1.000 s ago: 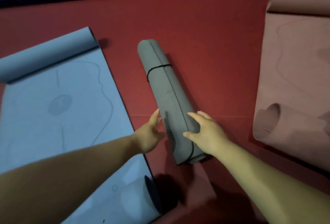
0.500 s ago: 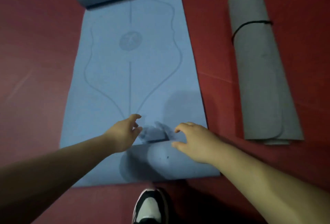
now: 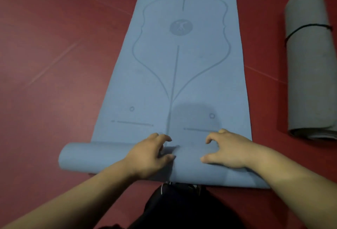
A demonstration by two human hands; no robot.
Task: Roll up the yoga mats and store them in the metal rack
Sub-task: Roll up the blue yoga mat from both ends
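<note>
Palms down, left hand [image 3: 148,155] and right hand [image 3: 231,151] grip blue mat [image 3: 191,75].

Centre frame: blue yoga mat [image 3: 182,73], both ends curled; left hand [image 3: 151,154] and right hand [image 3: 229,150] grip its lower roll with curled fingers. Right edge: rolled grey mat [image 3: 310,68] on red floor [image 3: 54,46].

Single head-worn wide-angle view, looking forward and steeply down from above the forearms. Close range: left hand [image 3: 149,153] and right hand [image 3: 228,150] sit low centre, blue mat [image 3: 173,75] runs away up the frame, floor [image 3: 54,64] fills the sides, grey rolled mat [image 3: 310,68] clipped at right edge.
</note>
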